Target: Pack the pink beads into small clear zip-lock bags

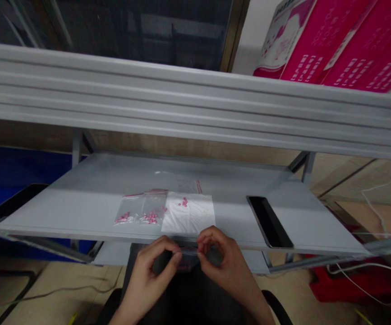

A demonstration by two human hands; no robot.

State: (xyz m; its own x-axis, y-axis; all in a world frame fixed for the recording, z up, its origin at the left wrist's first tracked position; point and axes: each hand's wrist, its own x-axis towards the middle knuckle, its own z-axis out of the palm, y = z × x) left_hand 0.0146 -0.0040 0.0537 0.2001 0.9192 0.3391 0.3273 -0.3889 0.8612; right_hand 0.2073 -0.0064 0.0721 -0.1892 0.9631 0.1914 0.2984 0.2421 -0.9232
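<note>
At the lower centre of the frame I see the left hand (156, 262) and right hand (227, 257) each pinching, fingertips to thumb, the top edge of a clear zip-lock bag (189, 256). I judge its seal is being worked; next calls for level, steady pinches. Pink beads (152, 218) lie left of centre.

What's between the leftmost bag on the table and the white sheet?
Another clear bag, with small pink pieces in it; the head view shows it.
</note>
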